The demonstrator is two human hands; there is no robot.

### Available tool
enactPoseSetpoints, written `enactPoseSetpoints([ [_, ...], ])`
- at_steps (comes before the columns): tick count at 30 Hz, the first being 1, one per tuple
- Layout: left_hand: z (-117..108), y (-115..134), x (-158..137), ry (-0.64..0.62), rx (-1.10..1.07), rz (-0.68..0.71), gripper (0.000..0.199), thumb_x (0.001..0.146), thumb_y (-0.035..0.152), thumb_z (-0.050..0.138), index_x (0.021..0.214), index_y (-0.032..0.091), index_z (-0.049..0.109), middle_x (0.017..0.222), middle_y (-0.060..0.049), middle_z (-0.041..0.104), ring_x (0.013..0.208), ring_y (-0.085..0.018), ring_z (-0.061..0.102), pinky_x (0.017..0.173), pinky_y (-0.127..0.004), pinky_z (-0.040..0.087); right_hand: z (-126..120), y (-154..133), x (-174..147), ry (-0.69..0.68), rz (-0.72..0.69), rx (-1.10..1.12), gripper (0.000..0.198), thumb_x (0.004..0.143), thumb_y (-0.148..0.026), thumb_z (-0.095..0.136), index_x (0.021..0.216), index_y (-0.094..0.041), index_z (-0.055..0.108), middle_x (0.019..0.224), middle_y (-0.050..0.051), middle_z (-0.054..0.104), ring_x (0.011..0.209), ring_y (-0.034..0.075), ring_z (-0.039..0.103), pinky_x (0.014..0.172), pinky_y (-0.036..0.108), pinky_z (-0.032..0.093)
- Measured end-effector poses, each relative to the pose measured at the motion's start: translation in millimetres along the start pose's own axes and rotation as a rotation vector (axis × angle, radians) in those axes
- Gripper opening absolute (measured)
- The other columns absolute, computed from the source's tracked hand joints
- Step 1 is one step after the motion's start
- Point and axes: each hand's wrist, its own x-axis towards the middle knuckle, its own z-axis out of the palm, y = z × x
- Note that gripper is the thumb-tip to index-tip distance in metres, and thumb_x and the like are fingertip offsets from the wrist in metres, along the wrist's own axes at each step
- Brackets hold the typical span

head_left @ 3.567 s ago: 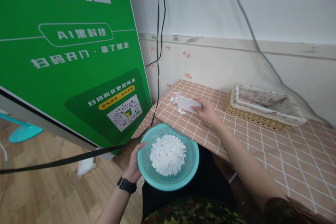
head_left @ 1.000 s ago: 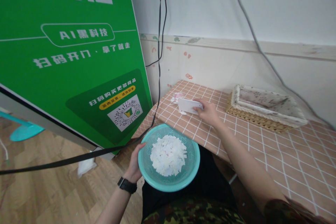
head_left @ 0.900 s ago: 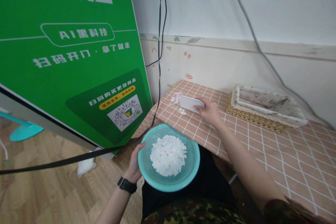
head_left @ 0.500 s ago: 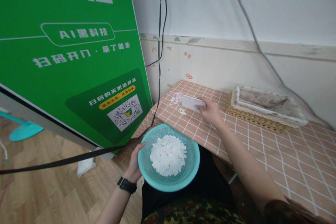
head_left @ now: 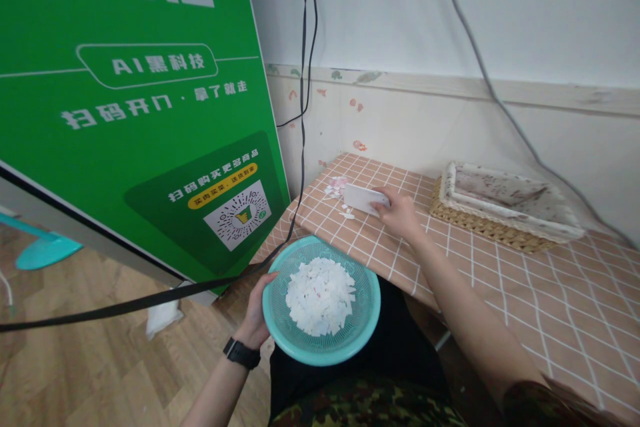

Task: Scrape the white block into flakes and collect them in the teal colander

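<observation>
My left hand [head_left: 258, 312], with a black watch on the wrist, grips the rim of a turquoise plastic colander [head_left: 370, 320]. The colander is held level in front of the table's edge, with a heap of small white paper scraps [head_left: 320, 297] inside. Over the table, my right hand [head_left: 400, 213] is closed around one end of a white flat rectangular piece [head_left: 364, 200], which is tilted on its long edge. What exactly this piece is, I cannot tell. White and pinkish scraps [head_left: 335, 186] lie at its far left end, and a few white bits [head_left: 347, 213] lie just in front of it.
A brown checked cloth [head_left: 480, 300] covers the table. A woven basket with a floral lining [head_left: 493, 223] stands to the right by the wall. On the left is a green cabinet [head_left: 165, 160]. A black strap [head_left: 200, 288] crosses in front of it, near the colander.
The white flat piece and my right hand have shifted slightly left and towards the table's front edge. My left hand and the colander have stayed in place.
</observation>
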Motion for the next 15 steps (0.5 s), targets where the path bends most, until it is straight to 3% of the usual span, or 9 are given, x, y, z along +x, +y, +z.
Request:
enactPoseSetpoints([
  [15,3.5,1.4,-2.4,0.010,0.019,0.008,0.016,0.076,0.024,0.062,0.083,0.010,0.066,0.074,-0.010,0.073,0.067,-0.022,0.068,0.066,-0.032,0.054,2.9,-1.0,-1.0,-0.007,-0.021,-0.049,0.035,0.082,-0.024,0.047,0.115,-0.025,0.058,0.099,0.004,0.069,0.080,0.023,0.065,0.076,0.038,0.048],
])
